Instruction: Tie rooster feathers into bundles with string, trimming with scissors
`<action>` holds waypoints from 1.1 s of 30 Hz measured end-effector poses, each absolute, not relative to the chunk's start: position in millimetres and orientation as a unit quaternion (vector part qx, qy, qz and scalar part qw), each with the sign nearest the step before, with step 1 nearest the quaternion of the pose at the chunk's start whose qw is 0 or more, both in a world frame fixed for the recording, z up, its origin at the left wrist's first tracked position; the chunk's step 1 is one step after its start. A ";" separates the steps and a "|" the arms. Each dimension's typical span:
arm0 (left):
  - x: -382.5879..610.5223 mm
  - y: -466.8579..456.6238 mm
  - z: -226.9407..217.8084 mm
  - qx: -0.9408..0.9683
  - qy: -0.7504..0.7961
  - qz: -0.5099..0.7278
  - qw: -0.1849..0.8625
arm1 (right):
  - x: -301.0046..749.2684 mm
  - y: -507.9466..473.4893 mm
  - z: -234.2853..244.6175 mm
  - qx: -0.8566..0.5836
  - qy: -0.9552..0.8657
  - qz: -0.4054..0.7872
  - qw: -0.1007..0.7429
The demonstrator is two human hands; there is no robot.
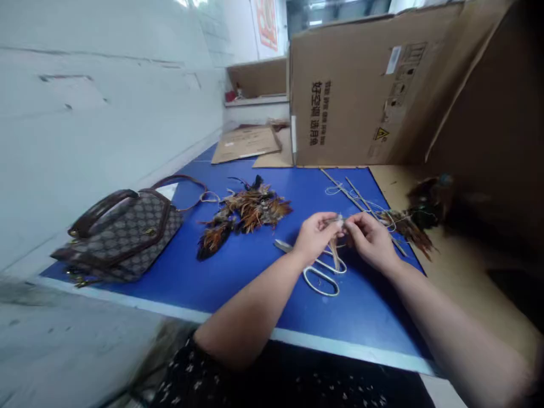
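- Dark speckled clothing (272, 379) fills the bottom edge at 6 o'clock, with both bare forearms reaching up from it over the near rim of the blue table (238, 266).
- White-handled scissors (321, 275) lie flat on the table just under the hands, blade tip pointing toward 9 o'clock.
- At the centre, the left hand (312, 235) and right hand (369, 238) meet fingertip to fingertip; each grip is narrow, pinched on a small feather piece (339, 221) held just above the table, with a brown strand hanging below it.
- At 3 o'clock of the right hand lie a bunch of dark feathers (410, 229) with thin sticks and white string (352, 195).
- At 10 o'clock of the hands a loose pile of brown and orange feathers (246, 212) rests on the table.
- Further toward 9 o'clock, a patterned handbag (123, 232) with brown handles lies by the white wall.
- At 12 o'clock, a large cardboard box (352, 96) stands on the far end, with flat cardboard (246, 143) to its left.
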State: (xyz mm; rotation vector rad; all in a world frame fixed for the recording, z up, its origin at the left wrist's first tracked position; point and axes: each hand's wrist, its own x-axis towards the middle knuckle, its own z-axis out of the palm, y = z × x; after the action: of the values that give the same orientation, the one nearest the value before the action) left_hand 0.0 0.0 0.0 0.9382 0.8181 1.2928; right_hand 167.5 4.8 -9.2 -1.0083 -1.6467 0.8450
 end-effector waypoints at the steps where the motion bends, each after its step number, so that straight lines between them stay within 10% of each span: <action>1: -1.5 -0.1 -0.3 0.409 0.357 0.552 0.633 | 167.9 4.1 -9.1 -0.415 -0.679 0.352 0.493; 14: -25.8 11.1 9.8 0.350 0.333 0.595 0.643 | 177.1 8.8 -9.0 -0.456 -0.665 0.336 0.487; 20: -46.5 24.9 19.2 0.334 0.379 0.670 0.543 | 195.7 14.3 1.4 -0.538 -0.687 0.025 0.488; 33: -96.3 56.9 -2.6 0.536 0.515 0.630 0.226 | 130.2 -53.2 22.4 -0.400 -0.909 0.114 0.042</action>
State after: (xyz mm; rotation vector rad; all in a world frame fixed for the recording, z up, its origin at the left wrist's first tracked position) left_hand -96.3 56.9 -2.6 1.4782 1.4185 1.7361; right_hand 130.2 -53.2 22.4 -1.2224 -2.7798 0.3487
